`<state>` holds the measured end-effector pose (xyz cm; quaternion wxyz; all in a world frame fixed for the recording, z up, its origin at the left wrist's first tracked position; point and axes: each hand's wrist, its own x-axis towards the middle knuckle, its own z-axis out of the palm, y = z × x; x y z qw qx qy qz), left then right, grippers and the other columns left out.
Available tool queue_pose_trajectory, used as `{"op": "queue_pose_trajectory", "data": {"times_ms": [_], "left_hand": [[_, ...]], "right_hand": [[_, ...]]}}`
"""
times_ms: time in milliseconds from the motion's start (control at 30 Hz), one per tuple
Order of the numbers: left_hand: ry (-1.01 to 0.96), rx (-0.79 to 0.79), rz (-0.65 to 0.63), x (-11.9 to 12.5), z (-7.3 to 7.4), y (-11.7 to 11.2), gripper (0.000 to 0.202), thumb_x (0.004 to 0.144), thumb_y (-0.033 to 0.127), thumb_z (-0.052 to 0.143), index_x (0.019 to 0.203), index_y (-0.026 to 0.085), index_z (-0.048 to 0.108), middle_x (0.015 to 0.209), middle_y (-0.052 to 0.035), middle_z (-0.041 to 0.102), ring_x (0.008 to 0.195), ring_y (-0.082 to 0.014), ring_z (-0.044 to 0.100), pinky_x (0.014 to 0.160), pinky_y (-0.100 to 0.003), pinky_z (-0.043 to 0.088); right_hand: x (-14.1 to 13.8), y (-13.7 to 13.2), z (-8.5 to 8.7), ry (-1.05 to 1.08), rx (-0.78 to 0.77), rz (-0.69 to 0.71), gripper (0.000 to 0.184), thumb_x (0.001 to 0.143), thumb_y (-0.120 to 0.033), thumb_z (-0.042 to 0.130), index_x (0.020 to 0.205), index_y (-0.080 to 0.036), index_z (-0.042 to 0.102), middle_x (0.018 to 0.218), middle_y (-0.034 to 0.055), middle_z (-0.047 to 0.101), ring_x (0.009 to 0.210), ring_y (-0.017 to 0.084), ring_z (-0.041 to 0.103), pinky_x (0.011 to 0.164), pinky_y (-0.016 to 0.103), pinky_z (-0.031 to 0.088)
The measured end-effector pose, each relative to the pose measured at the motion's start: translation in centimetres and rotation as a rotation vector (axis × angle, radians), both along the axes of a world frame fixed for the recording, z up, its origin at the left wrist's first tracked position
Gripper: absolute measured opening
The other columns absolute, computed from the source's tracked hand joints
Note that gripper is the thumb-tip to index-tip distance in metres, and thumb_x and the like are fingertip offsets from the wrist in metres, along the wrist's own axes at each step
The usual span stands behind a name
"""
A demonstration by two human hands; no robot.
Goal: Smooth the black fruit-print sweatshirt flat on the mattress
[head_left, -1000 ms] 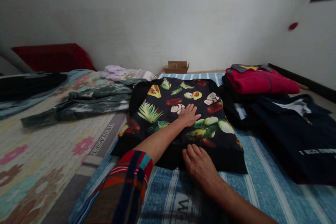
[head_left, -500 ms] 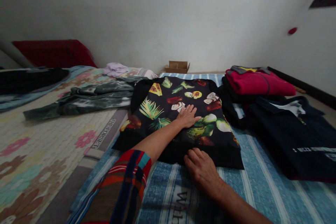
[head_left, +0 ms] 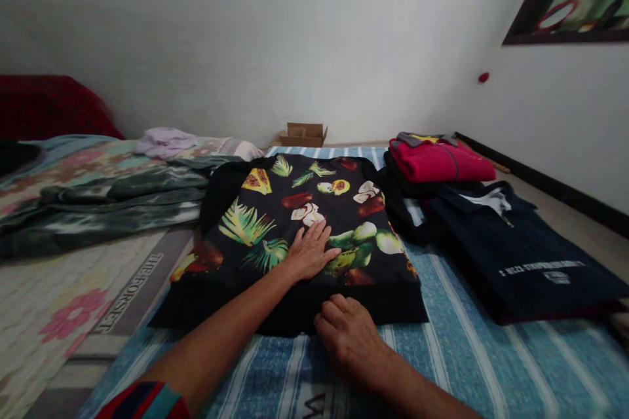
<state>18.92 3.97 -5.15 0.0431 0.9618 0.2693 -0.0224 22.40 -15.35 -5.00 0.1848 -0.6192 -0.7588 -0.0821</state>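
A black sweatshirt (head_left: pixel 295 229) printed with fruit and leaves lies spread out in front of me, its plain black hem toward me. My left hand (head_left: pixel 310 253) rests palm down on the lower middle of the print, fingers stretched and slightly spread. At the near edge of the hem, my right hand (head_left: pixel 350 335) is closed, its fingers curled over the black band. The fingertips and the bit of cloth under them are hidden.
On the right lie a folded navy top (head_left: pixel 525 255) and a pile with a red garment (head_left: pixel 442 160). Camouflage-patterned trousers (head_left: pixel 122 193) and a lilac cloth (head_left: pixel 166 142) are to the left. A cardboard box (head_left: pixel 304 135) stands by the wall beyond the blue striped sheet (head_left: pixel 457 314).
The view has turned to the right and come closer to the sweatshirt. My left hand has slid a little nearer the hem. My right hand stays curled at the hem.
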Motion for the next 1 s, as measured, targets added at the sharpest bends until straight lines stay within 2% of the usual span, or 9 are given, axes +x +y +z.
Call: {"op": "queue_pose_trajectory", "data": {"times_ms": [133,267,367,500,633,1000], "left_hand": [[0.002,0.001,-0.02,-0.2,0.1,0.5,0.066,0.088,0.059,0.022,0.141,0.02,0.029,0.152,-0.0058,0.018,0.139,-0.0227,0.013,0.11,-0.047,0.012],[-0.012,0.006,-0.054,-1.1,0.3,1.0,0.062,0.09,0.057,0.021,0.141,0.023,0.03,0.152,-0.0038,0.02,0.139,-0.0201,0.015,0.11,-0.045,0.013],[-0.018,0.007,-0.029,-1.8,0.2,1.3,0.062,0.09,0.057,0.019,0.141,0.023,0.029,0.151,-0.004,0.022,0.139,-0.0211,0.015,0.11,-0.046,0.013],[0.006,-0.014,-0.008,-2.0,0.2,1.6,0.062,0.091,0.056,0.018,0.143,0.024,0.026,0.152,-0.0033,0.02,0.139,-0.0221,0.012,0.109,-0.049,0.013],[-0.002,-0.016,-0.015,-1.9,0.2,1.8,0.063,0.09,0.057,0.018,0.143,0.023,0.026,0.152,-0.0033,0.02,0.14,-0.0221,0.01,0.109,-0.05,0.013],[-0.014,-0.024,0.049,-2.8,0.4,1.6,0.061,0.09,0.055,0.02,0.141,0.022,0.028,0.152,-0.0043,0.019,0.14,-0.0212,0.01,0.109,-0.049,0.012]], "right_hand": [[0.7,-0.6,1.2,0.088,-0.026,0.01,0.009,0.083,-0.013,0.049,0.08,-0.019,0.055,0.078,0.0014,0.055,0.074,0.016,0.047,0.062,0.029,0.036],[3.2,-1.5,1.4,0.181,0.077,-0.084,0.021,0.088,-0.013,0.04,0.086,-0.019,0.06,0.089,0.0046,0.061,0.086,0.016,0.052,0.081,0.03,0.041],[5.6,-2.2,0.5,0.14,0.114,-0.268,0.025,0.09,-0.019,0.039,0.101,-0.017,0.062,0.11,0.0097,0.061,0.108,0.021,0.05,0.093,0.035,0.039],[7.3,-3.4,-1.6,-0.011,0.002,-0.474,0.037,0.088,-0.029,0.047,0.118,-0.01,0.057,0.125,0.0176,0.054,0.12,0.029,0.044,0.098,0.044,0.036],[7.5,-4.2,-3.0,-0.087,-0.009,-0.5,0.041,0.089,-0.032,0.046,0.123,-0.01,0.054,0.129,0.0159,0.052,0.121,0.029,0.045,0.103,0.046,0.031],[7.8,-4.6,-3.9,-0.132,-0.002,-0.539,0.046,0.09,-0.04,0.041,0.125,-0.012,0.054,0.131,0.0149,0.05,0.125,0.029,0.041,0.103,0.047,0.029]]}}
